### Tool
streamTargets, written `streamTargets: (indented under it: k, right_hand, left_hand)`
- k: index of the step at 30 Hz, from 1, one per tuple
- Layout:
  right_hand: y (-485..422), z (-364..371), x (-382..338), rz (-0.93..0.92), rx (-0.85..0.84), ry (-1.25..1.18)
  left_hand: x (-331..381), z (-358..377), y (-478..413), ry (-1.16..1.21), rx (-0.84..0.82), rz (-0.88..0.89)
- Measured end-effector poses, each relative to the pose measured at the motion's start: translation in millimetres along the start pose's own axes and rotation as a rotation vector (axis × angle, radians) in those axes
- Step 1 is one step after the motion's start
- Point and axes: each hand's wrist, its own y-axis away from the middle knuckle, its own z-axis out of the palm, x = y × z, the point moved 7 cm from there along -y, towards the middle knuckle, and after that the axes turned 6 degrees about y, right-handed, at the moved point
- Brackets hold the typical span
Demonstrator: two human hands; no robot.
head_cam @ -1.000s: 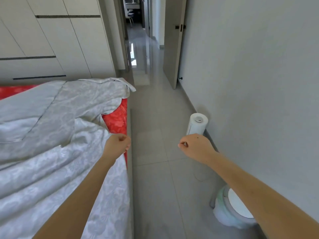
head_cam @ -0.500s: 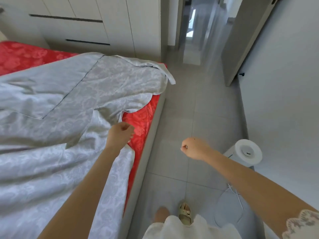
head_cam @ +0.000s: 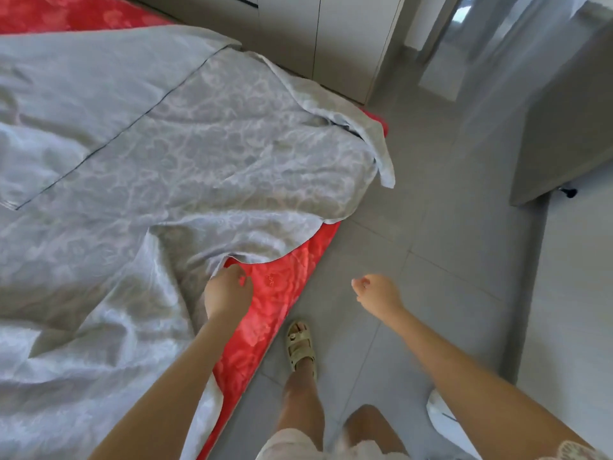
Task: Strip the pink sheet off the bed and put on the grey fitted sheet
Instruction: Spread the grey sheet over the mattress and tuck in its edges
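The grey fitted sheet (head_cam: 185,154) lies rumpled over most of the bed, patterned side up, with one corner (head_cam: 381,161) hanging over the far right edge. Beneath it the red-pink floral bed surface (head_cam: 282,293) shows along the right side and at the far left. My left hand (head_cam: 228,292) sits at the grey sheet's curled edge with its fingers curled down, apparently pinching that edge; the fingertips touch the red surface. My right hand (head_cam: 376,293) hovers over the floor in a loose fist, holding nothing.
Grey floor tiles (head_cam: 431,234) run along the bed's right side. My sandalled foot (head_cam: 300,345) stands close to the bed edge. White wardrobe doors (head_cam: 331,34) stand beyond the bed's foot, an open door (head_cam: 564,121) is at right, and a white round appliance (head_cam: 441,413) stands under my right arm.
The view has tilted down and turned toward the bed, bringing my legs and sandal into sight. My left hand stays at the grey sheet's edge; the right fist stays over the floor.
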Motion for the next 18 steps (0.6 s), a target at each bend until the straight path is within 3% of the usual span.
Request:
streamTargets:
  k: [2,4,7,9,13,18]
  right_hand:
    - [-53,-1,-10,0.040,-0.057,-0.043]
    - [-99,-3,-22,-0.002,-0.045,0.128]
    - [-159,-2,-56,-0.289,0.086,0.494]
    - [-200,6,-70,-0.432,0.130,0.633]
    - [-263,15,-90,-0.756,0.251,0.837]
    - [-301,-42,-85,-1.099,0.201,0.594]
  left_hand:
    - [-6,29,-43,-0.099,-0.005,-0.022]
    - [-15,58,-76,-0.280,-0.037,-0.047]
    - [-28,97,-107,-0.632,-0.135,-0.004]
    - [-39,116,-119,-0.736,-0.171,0.021]
    - [-54,130,-139,-0.767,-0.154,-0.004]
    - [-24,133,-132,-0.571,-0.146,0.009]
